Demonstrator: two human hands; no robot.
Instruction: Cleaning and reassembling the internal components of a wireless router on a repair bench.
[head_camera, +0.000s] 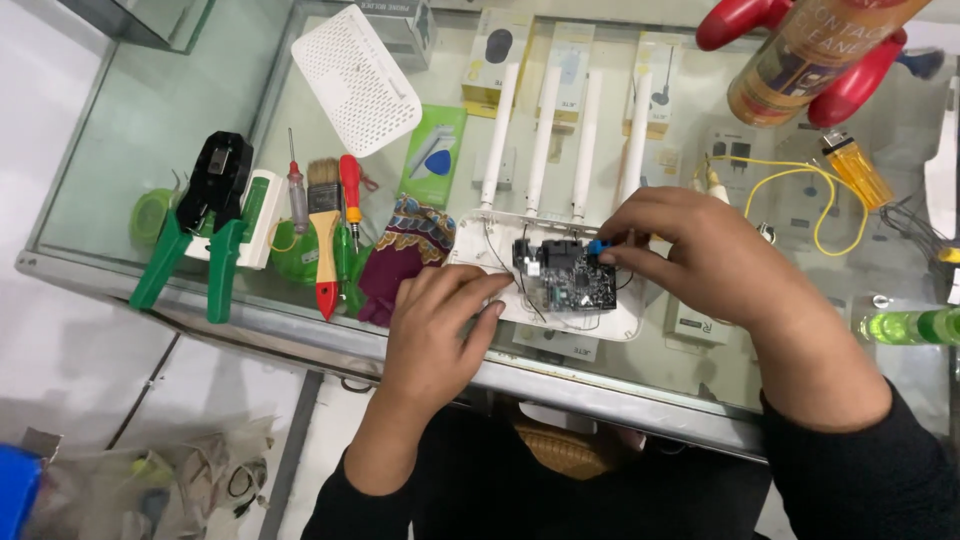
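Head view shows an opened white router (545, 265) lying near the front edge of the glass counter (150, 120), its four antennas (545, 135) pointing toward the far edge. The left hand (440, 330) rests fingers together on the router's near-left corner, while the right hand (700, 255) pinches a small blue part (597, 246) at the black circuit board (565, 272).

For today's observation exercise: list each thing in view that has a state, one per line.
White four-antenna router: opened, black circuit board exposed.
Perforated white router cover: off, lying apart.
Green-handled crimping tool: jaws closed, lying flat.
Left hand: resting on router base.
Right hand: fingertips pinching a blue part at the board.
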